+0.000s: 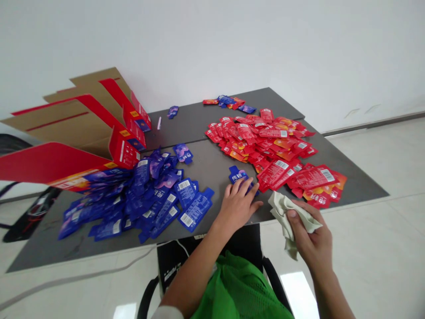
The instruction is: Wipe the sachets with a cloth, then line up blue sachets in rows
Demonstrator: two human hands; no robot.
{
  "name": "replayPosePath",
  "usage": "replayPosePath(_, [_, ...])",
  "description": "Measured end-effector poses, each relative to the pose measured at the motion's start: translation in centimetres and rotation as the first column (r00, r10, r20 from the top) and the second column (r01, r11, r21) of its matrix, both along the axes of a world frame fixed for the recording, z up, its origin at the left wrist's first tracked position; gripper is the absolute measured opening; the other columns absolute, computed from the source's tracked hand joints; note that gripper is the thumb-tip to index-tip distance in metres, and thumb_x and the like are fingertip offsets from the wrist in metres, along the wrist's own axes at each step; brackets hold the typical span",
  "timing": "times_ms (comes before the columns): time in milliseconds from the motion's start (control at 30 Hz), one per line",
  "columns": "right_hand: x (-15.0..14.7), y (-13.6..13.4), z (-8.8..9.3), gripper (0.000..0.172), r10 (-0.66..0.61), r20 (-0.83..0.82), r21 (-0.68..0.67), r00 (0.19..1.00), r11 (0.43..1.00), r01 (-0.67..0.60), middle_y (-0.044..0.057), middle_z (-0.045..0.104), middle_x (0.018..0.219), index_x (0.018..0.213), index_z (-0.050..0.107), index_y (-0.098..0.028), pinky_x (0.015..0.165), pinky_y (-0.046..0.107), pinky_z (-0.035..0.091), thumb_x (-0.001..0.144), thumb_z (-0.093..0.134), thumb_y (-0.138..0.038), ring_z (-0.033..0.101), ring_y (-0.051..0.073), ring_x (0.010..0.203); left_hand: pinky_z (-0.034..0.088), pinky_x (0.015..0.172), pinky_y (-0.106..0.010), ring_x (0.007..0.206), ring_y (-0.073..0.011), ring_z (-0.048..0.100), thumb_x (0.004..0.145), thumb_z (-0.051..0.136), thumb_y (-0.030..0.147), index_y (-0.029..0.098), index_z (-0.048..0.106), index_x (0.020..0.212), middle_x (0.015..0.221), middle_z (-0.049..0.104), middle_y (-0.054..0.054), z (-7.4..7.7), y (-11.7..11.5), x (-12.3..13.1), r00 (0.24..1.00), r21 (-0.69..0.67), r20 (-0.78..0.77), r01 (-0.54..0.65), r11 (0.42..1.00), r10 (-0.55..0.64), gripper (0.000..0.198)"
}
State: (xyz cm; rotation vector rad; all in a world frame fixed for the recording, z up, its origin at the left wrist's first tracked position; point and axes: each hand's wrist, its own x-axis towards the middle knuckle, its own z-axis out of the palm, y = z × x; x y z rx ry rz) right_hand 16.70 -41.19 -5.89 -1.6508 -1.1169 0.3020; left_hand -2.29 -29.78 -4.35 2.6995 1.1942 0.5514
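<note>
Grey tabletop [215,166], hands [236,208] [310,237] on sachet [237,175], cloth [292,217]

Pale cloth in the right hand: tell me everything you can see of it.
The cloth is a crumpled piece of soft-looking fabric, pale greenish white, with no visible pattern or print. It is bunched and folded in the right hand, which grips it, with a loose end hanging below the hand and a fold sticking out past the fingers. It sits by the near edge of the table, close to the red sachets. Whether it touches them cannot be told.
</note>
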Motion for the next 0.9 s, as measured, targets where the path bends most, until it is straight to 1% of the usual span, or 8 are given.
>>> replayPosePath(233, [0.3, -0.3, -0.8, 0.035, 0.074, 0.011, -0.046, 0.997, 0.996, -0.073, 0.007, 0.079, 0.107, 0.117, 0.077, -0.025, 0.085, 0.042, 0.062, 0.095, 0.074, -0.053, 0.076, 0.028, 0.094, 0.041, 0.122, -0.046, 0.151, -0.0243, 0.047, 0.109, 0.060, 0.034, 0.023, 0.068, 0.128, 0.151, 0.064, -0.006, 0.7, -1.0, -3.2, 0.998, -0.090, 0.023, 0.056, 0.994, -0.054, 0.024])
replayPosePath(333, [0.4, 1.3, 0.9, 0.032, 0.126, 0.054, -0.005, 0.991, 0.992, -0.126, 0.007, 0.079, 0.108, 0.118, 0.077, -0.027, 0.085, 0.042, 0.062, 0.096, 0.074, -0.050, 0.076, 0.027, 0.093, 0.040, 0.125, -0.045, 0.153, -0.0242, 0.047, 0.109, 0.057, 0.025, 0.020, 0.065, 0.137, 0.158, 0.058, -0.008, 0.5, -2.6, -5.1, 0.997, -0.053, 0.055, 0.048, 0.997, -0.045, 0.030])
replayPosePath(467, [-0.4, 5.5, 4.7, 0.029, 0.234, 0.256, 0.104, 0.938, 0.958, -0.268, 0.008, 0.079, 0.113, 0.117, 0.076, -0.028, 0.092, 0.046, 0.060, 0.097, 0.074, -0.048, 0.075, 0.030, 0.101, 0.049, 0.119, -0.044, 0.148, -0.0263, 0.053, 0.110, 0.054, 0.023, 0.016, 0.064, 0.141, 0.159, 0.058, -0.012, -0.8, -4.6, -6.2, 0.994, 0.066, 0.108, 0.011, 0.998, -0.018, 0.034])
replayPosePath(533, [-1.3, 7.7, 6.2, 0.028, 0.323, 0.404, 0.113, 0.856, 0.911, -0.397, 0.007, 0.079, 0.116, 0.122, 0.075, -0.029, 0.097, 0.048, 0.058, 0.099, 0.072, -0.045, 0.074, 0.030, 0.106, 0.052, 0.117, -0.044, 0.147, -0.0269, 0.055, 0.110, 0.054, 0.023, 0.016, 0.067, 0.138, 0.157, 0.060, -0.012, -1.3, -5.1, -6.3, 0.993, 0.104, 0.118, -0.001, 0.995, -0.012, 0.032])
replayPosePath(600, [-2.3, 9.6, 6.7, 0.031, 0.464, 0.536, 0.050, 0.705, 0.817, -0.575, 0.008, 0.078, 0.124, 0.131, 0.072, -0.028, 0.100, 0.047, 0.056, 0.102, 0.069, -0.040, 0.072, 0.029, 0.114, 0.054, 0.116, -0.045, 0.144, -0.0278, 0.058, 0.109, 0.056, 0.025, 0.017, 0.068, 0.136, 0.153, 0.063, -0.012, -1.5, -5.4, -6.3, 0.993, 0.112, 0.120, -0.020, 0.994, 0.006, 0.031])
replayPosePath(733, [-4.0, 12.0, 5.1, 0.034, 0.677, 0.660, -0.230, 0.326, 0.595, -0.770, 0.009, 0.076, 0.130, 0.136, 0.069, -0.024, 0.096, 0.042, 0.057, 0.102, 0.068, -0.031, 0.070, 0.028, 0.113, 0.059, 0.109, -0.049, 0.126, -0.0313, 0.070, 0.106, 0.064, 0.040, 0.015, 0.071, 0.131, 0.132, 0.076, -0.013, -1.8, -5.4, -6.3, 0.993, 0.082, 0.112, -0.053, 0.995, 0.044, 0.035])
replayPosePath(800, [-4.2, 13.0, 3.9, 0.033, 0.705, 0.662, -0.306, 0.254, 0.565, -0.766, 0.008, 0.077, 0.128, 0.135, 0.070, -0.024, 0.095, 0.042, 0.058, 0.101, 0.070, -0.028, 0.070, 0.027, 0.111, 0.060, 0.108, -0.050, 0.125, -0.0315, 0.070, 0.105, 0.064, 0.046, 0.015, 0.070, 0.133, 0.131, 0.076, -0.013, -2.0, -5.4, -6.5, 0.992, 0.073, 0.126, -0.041, 0.996, 0.032, 0.042])
replayPosePath(900, [-4.0, 15.4, 2.9, 0.039, 0.682, 0.681, -0.329, 0.267, 0.610, -0.721, 0.011, 0.075, 0.132, 0.138, 0.068, -0.023, 0.098, 0.044, 0.058, 0.099, 0.071, -0.023, 0.069, 0.028, 0.117, 0.058, 0.110, -0.049, 0.136, -0.0316, 0.066, 0.103, 0.067, 0.051, 0.014, 0.067, 0.138, 0.143, 0.071, -0.013, -2.5, -5.3, -6.9, 0.987, 0.095, 0.163, 0.002, 0.996, -0.017, 0.051])
